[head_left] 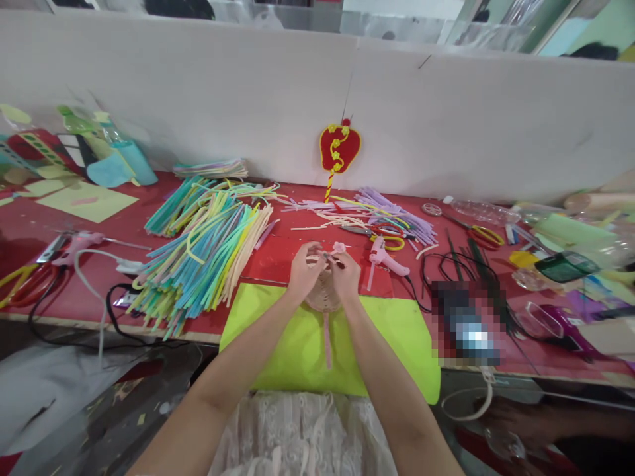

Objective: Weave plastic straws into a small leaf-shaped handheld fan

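A small beige-pink hand fan [323, 297] lies between my hands, its narrow pink handle [327, 340] pointing toward me over the yellow-green sheet. My left hand [305, 270] is closed on the upper left edge of the fan. Opposite it, my right hand [346, 272] pinches at the upper right edge, fingertips close to the left ones. A small pink flower [339, 247] shows just above the right fingers; whether it is fixed to the fan I cannot tell. The exact fingertip contact is partly hidden.
Bundled pastel pipe cleaners [208, 244] lie left, purple ones [391, 211] behind. A pink glue gun [387, 256] sits right of my hands, another [82, 248] far left. A finished red fan [340, 149] stands against the white partition. Scissors [486, 236] lie right.
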A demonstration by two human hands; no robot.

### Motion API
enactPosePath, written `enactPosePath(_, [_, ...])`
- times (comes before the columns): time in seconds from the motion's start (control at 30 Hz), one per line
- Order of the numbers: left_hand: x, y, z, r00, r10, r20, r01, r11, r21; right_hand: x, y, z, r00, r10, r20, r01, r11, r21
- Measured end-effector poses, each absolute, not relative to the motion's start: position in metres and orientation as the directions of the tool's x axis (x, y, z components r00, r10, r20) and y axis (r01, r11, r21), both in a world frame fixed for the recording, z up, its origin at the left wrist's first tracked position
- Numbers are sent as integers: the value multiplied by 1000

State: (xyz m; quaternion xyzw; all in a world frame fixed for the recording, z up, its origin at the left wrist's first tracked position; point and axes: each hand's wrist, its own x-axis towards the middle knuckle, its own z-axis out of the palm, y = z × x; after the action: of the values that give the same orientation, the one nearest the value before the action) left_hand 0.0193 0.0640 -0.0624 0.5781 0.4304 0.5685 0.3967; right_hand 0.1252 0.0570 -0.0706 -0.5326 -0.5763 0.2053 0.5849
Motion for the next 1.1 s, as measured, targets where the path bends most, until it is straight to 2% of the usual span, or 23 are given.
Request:
enactPosePath(0.1, [20,68,-68,-25,973,229,-6,-229,973,126,54,-69,232,800,553,445,418,-792])
enactPosePath(0.27, [19,69,-71,164,978,131,-128,-110,986,126,54,-70,269,775,572,449,425,-786])
enactPosePath(0.6, [18,68,-63,101,972,213,-127,-200,972,125,58,-65,328,847,419,305,325,-895])
enactPosePath(0.77, [19,70,-65,115,960,255,-157,-236,959,122,57,-61,327,903,281,161,240,-957])
enactPosePath(0.87, [18,68,-64,99,955,281,-79,-274,959,122,58,-61,306,928,212,92,193,-977])
enactPosePath(0.93, [17,65,-62,102,945,310,40,-315,948,122,58,-61,300,937,179,42,174,-984])
enactPosePath(1.1, [12,60,-57,149,889,433,366,-456,811,125,60,-67,281,953,117,-58,138,-989])
